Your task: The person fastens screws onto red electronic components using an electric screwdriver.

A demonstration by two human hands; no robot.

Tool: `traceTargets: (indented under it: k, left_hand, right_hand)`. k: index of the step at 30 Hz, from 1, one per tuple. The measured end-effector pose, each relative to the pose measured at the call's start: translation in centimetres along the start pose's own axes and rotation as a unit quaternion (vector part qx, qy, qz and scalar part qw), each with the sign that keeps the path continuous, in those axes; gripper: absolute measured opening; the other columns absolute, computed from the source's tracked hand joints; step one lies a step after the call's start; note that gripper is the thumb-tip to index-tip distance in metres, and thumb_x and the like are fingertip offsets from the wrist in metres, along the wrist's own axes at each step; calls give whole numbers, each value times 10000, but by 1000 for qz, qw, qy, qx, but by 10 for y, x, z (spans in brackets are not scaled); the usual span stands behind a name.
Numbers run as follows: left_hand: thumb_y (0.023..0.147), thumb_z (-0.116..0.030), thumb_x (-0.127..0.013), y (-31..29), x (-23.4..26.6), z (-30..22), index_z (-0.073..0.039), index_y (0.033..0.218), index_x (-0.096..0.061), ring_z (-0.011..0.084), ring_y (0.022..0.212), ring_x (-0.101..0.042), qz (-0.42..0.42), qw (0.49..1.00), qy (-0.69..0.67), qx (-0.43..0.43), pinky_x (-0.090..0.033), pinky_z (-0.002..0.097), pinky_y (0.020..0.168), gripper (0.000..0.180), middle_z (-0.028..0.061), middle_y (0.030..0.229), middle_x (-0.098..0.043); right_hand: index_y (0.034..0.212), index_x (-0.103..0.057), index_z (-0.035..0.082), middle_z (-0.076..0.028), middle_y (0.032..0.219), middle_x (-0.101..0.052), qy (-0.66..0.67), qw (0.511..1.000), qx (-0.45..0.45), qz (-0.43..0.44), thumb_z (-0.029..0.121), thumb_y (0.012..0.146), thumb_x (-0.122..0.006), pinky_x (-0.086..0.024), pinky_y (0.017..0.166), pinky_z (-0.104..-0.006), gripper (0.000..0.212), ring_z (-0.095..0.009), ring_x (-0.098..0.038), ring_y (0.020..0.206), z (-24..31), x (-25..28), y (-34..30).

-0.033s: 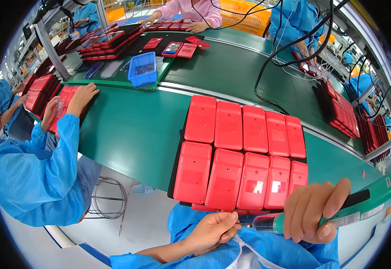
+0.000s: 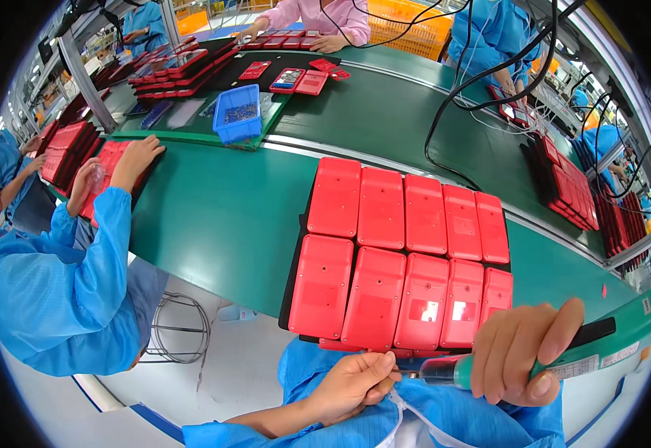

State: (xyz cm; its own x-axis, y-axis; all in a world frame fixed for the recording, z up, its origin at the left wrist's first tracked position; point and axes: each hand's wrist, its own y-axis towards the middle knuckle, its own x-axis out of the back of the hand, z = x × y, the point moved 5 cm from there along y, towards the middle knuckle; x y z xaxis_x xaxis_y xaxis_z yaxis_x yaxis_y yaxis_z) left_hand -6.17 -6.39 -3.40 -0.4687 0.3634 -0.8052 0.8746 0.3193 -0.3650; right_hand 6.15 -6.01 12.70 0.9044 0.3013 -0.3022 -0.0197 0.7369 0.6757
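My right hand (image 2: pixel 523 355) is wrapped around a green electric screwdriver (image 2: pixel 624 340) with a black lever. The screwdriver lies nearly level, its clear nose (image 2: pixel 439 372) pointing left toward my other hand. There, my left hand (image 2: pixel 359 384) is closed in a pinch at the bit end; whatever sits between thumb and finger is too small to make out. Just beyond both hands, red plastic casings (image 2: pixel 372 299) lie in two rows on a black tray (image 2: pixel 292 287), with screw holes on their upper faces. More red casings show beneath the near edge.
A green workbench (image 2: pixel 213 224) runs across. A blue bin (image 2: pixel 237 116) of small metal parts stands beyond, at left. At left a co-worker in a blue smock (image 2: pixel 64 284) handles red casings. Black cables (image 2: pixel 434 134) hang at right. Stacked trays of casings (image 2: pixel 568 187) stand far right.
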Motion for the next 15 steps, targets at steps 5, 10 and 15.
traceTargets:
  k: [5, 10, 15]
  left_hand:
    - [908, -347, -368, 6, 9, 3, -13, 811, -511, 65, 452, -289, -25, 999, -39, 13, -249, 187, 404, 376, 3, 530, -366]
    - [895, -368, -401, 7, 11, 4, -4, 824, -546, 64, 427, -280, -30, 998, -58, -5, -242, 189, 394, 398, 3, 488, -343]
    - [911, -354, -353, 6, 9, 0, 4, 852, -547, 67, 448, -292, -24, 999, -43, -22, -255, 190, 405, 411, 12, 514, -368]
  right_hand:
    - [861, -325, 55, -48, 469, -489, -14, 999, 28, 39, 78, 802, -555, -452, 338, -267, 239, -158, -499, 348, -4, -3, -2]
    - [853, -348, 51, -68, 532, -533, -54, 996, 33, 62, 68, 776, -601, -478, 396, -282, 265, -178, -558, 425, -1, -7, -4]
    - [877, -360, 34, -81, 557, -543, -38, 989, 40, 138, 58, 764, -613, -473, 381, -277, 278, -176, -553, 416, -2, -9, -5]
